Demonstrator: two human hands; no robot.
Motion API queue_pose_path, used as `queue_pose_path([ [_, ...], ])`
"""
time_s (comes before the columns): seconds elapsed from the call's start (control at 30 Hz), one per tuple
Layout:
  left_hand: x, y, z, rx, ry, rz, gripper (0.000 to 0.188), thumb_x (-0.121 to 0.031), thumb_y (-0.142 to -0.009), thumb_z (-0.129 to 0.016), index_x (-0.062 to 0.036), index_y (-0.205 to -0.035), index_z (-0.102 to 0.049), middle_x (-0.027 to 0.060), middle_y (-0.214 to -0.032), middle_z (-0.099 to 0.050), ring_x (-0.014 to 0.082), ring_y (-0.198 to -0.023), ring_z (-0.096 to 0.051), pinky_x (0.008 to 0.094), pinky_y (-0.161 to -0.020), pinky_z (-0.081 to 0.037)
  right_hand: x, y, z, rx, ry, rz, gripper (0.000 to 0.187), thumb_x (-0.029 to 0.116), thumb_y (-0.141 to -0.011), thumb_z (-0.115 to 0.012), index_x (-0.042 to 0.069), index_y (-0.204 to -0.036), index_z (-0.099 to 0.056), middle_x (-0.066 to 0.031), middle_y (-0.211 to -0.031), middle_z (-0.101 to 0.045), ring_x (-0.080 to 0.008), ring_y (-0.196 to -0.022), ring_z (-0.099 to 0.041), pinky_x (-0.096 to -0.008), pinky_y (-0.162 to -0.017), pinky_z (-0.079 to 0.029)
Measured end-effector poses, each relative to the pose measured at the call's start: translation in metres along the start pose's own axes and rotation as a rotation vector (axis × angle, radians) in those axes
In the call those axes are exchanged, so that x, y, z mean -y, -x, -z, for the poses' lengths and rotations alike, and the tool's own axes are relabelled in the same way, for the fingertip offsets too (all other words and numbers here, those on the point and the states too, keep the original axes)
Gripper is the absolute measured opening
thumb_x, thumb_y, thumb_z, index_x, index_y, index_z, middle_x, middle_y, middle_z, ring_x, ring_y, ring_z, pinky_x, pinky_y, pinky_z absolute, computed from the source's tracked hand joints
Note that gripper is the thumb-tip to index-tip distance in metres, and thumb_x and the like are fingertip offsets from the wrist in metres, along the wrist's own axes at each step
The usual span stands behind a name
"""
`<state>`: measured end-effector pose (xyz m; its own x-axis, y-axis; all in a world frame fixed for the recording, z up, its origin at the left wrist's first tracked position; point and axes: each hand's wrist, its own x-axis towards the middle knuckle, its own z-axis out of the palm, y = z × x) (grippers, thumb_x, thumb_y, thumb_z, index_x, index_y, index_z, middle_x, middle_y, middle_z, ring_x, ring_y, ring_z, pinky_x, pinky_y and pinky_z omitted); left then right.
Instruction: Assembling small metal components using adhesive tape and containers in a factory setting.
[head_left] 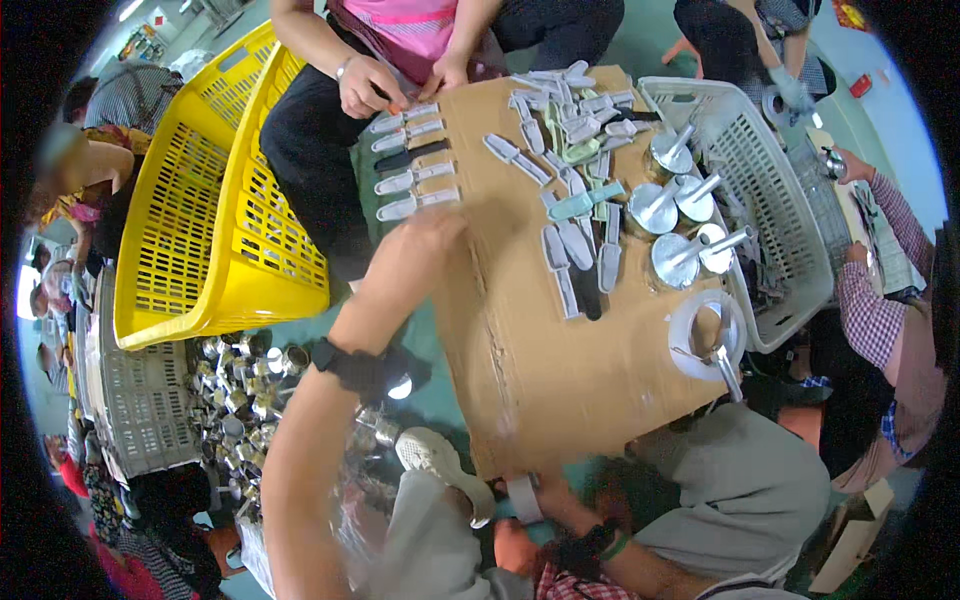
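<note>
My left hand (425,248), smeared by motion, is over the left edge of the cardboard sheet (540,390), just below a row of grey and black plastic handles (415,180). Whether it holds anything does not show. Low in front of me, at the near edge of the cardboard, my right hand (562,500) is closed on a light grey plastic piece (524,498); blur hides its full shape. A heap of grey, green and black plastic handles (580,150) lies toward the far right. Beside it stand several round metal pieces (675,260) with tubes sticking up.
A white roll (738,325) with metal parts in it sits near the right edge. White basket (740,95) is to the right, tall yellow baskets (215,320) left. Small metal parts (240,400) cover the floor at left. A co-worker's hands (370,88) work at the far edge.
</note>
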<state>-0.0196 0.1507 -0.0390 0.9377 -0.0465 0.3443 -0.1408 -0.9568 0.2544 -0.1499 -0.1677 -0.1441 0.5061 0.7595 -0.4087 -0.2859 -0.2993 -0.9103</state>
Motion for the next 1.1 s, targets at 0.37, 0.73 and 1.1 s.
queue_pose_path([
  [0.37,-0.126,0.119,0.043,0.232,0.232,-0.144,0.035,-0.015,-0.068,-0.064,-0.0031,-0.100,-0.059,0.0133,-0.114,-0.055,0.0286,-0.105,-0.052,0.0401,-0.088,-0.042,0.008,0.000,-0.004,-0.043,0.029,0.058,0.026,0.013,-0.071,-0.074,0.005,-0.092,-0.063,-0.0033,-0.089,-0.063,-0.0138,-0.084,-0.057,-0.0317,-0.076,-0.046],
  [0.73,-0.138,0.159,0.038,0.353,0.101,-0.074,0.046,-0.024,-0.075,-0.062,-0.0024,-0.115,-0.052,0.0154,-0.125,-0.046,0.0295,-0.115,-0.045,0.0439,-0.097,-0.034,-0.015,0.005,-0.007,-0.071,-0.004,0.037,0.015,0.009,-0.076,-0.070,0.003,-0.089,-0.066,-0.0035,-0.086,-0.066,-0.0120,-0.077,-0.060,-0.0266,-0.073,-0.050],
  [1.1,-0.142,0.157,0.026,0.323,0.127,-0.050,0.041,-0.028,-0.076,-0.064,-0.0033,-0.107,-0.053,0.0142,-0.116,-0.049,0.0302,-0.112,-0.046,0.0438,-0.096,-0.036,-0.028,0.003,-0.005,-0.058,0.204,0.155,0.022,0.011,-0.073,-0.072,0.005,-0.094,-0.067,-0.0053,-0.091,-0.067,-0.0156,-0.085,-0.061,-0.0301,-0.078,-0.048],
])
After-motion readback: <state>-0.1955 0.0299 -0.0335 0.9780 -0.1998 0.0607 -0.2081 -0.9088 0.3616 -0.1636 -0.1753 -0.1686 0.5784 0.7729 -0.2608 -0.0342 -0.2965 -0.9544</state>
